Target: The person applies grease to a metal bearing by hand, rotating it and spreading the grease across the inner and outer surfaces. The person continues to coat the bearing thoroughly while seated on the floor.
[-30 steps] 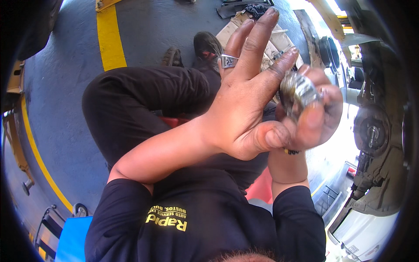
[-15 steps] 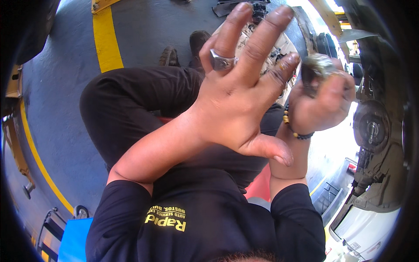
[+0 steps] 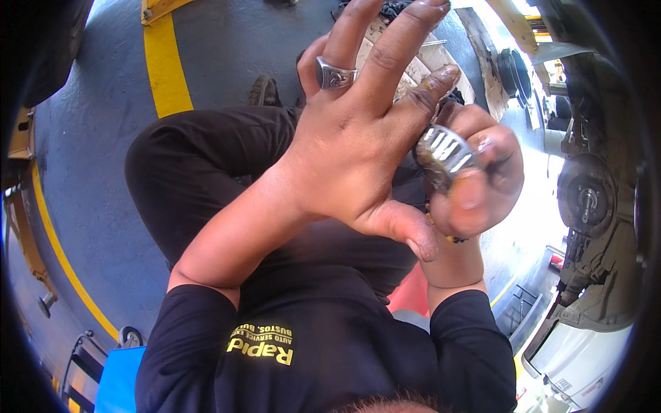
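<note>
My right hand (image 3: 490,175) grips a tapered roller bearing (image 3: 446,150), its shiny metal rollers coated with brownish grease. The bearing is right beside the index-finger side of my left hand (image 3: 351,131); whether it touches the palm is hidden. My left hand is held back up, fingers spread and thumb stretched out. A wide silver ring (image 3: 335,74) sits on one of its fingers. Dark and yellowish grease marks its fingertips. Part of a beaded bracelet shows at my right wrist.
A vehicle's wheel hub (image 3: 587,197) stands exposed on the right, above a white body panel (image 3: 585,361). Flattened cardboard (image 3: 451,69) lies on the blue floor (image 3: 82,186) beyond my hands. A yellow line (image 3: 166,69) crosses the floor. A blue object (image 3: 120,378) is at lower left.
My right hand has brought the bearing left and slightly down, up to my left hand. My left hand has shifted a little left and stays spread.
</note>
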The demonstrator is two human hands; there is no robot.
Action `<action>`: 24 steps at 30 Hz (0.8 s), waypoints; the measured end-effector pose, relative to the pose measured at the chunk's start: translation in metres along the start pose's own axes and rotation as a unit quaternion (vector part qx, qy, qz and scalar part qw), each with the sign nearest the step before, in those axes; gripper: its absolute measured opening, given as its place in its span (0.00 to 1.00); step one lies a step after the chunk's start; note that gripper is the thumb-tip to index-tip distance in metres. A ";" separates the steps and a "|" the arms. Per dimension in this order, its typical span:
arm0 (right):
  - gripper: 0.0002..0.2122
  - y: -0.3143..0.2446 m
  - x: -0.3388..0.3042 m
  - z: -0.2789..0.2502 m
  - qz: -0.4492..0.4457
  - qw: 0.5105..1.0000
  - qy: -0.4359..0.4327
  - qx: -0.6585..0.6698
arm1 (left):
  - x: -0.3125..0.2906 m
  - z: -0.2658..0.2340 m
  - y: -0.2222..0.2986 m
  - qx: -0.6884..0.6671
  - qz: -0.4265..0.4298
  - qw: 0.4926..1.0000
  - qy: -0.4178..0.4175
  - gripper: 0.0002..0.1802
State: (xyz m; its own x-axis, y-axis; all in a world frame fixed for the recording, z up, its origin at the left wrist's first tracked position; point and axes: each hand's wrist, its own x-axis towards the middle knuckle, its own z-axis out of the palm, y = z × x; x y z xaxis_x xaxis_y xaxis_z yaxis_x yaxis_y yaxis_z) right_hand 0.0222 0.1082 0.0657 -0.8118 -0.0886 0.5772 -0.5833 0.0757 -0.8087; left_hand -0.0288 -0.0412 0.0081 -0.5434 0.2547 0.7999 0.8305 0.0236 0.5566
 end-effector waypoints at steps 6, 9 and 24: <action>0.07 0.007 0.013 -0.014 0.014 0.961 0.267 -0.071 | -0.002 0.002 -0.007 -0.023 0.005 1.000 -0.001 0.54; 0.08 0.003 0.007 0.003 0.016 0.968 0.199 -0.152 | -0.003 0.002 -0.009 -0.033 0.004 0.999 0.000 0.54; 0.12 -0.010 -0.008 0.004 0.086 0.972 0.195 0.094 | 0.001 0.001 -0.017 -0.232 -0.036 0.972 0.011 0.56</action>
State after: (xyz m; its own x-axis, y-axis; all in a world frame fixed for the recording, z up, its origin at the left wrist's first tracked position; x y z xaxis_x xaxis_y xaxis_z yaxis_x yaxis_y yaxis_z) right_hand 0.0343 0.1041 0.0685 -0.8674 0.2959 0.3999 -0.4516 -0.1308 -0.8826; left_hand -0.0431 -0.0400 -0.0006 -0.6048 0.2473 0.7570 0.6486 -0.3986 0.6484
